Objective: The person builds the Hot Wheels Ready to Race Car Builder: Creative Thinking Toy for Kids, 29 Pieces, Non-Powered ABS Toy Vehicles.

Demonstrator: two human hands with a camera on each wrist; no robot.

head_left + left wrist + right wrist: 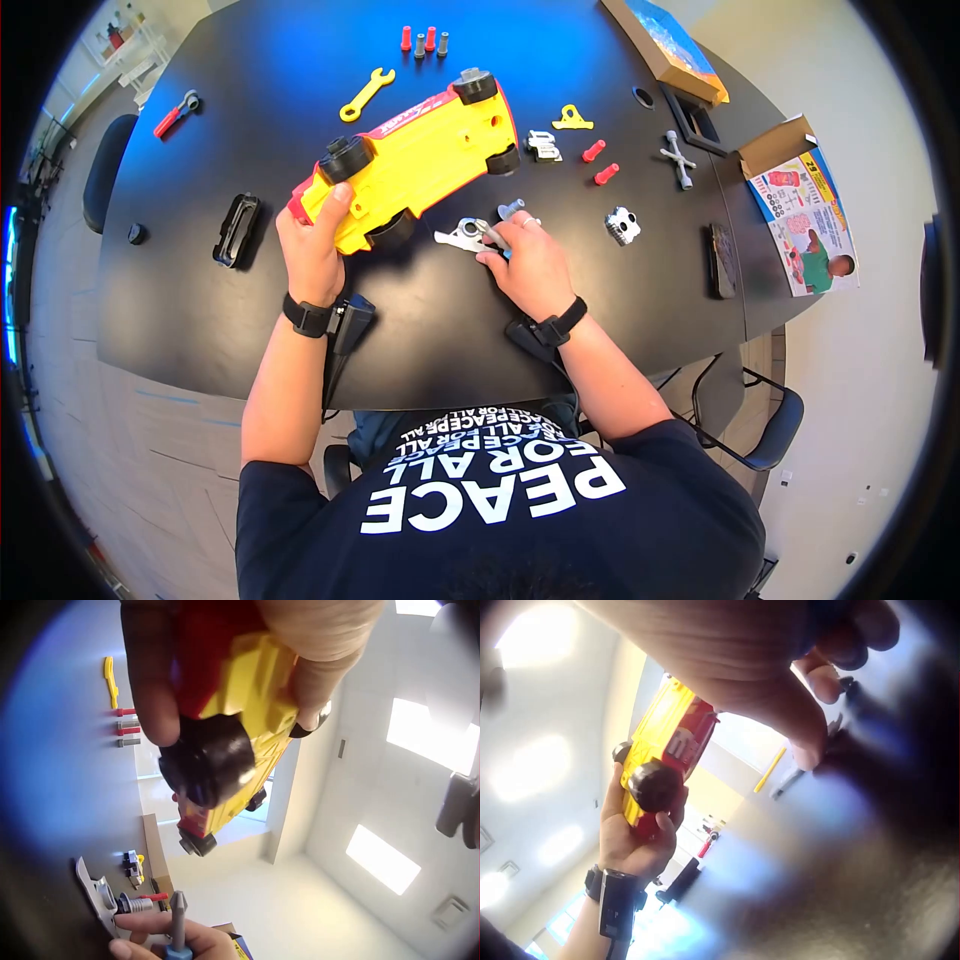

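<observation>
Screwdriver (178, 922) cut off @ btm, L wrist cam; tabletop (780, 862) blurry, R wrist cam.

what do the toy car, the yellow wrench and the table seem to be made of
Toy car: probably hard plastic with a slight gloss, going by its bright moulded underside.
Yellow wrench: likely plastic too, one even colour without metallic sheen.
Table: smooth, dark, satin top showing soft reflections; laminate or painted wood, can't tell which.

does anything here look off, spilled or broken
Nothing looks spilled or broken. The one oddity is the toy car, held belly-up and slanted in the left hand, its yellow underside showing instead of facing the table. The yellow wrench and other loose pieces are scattered about, but look like ordinary work clutter.
</observation>
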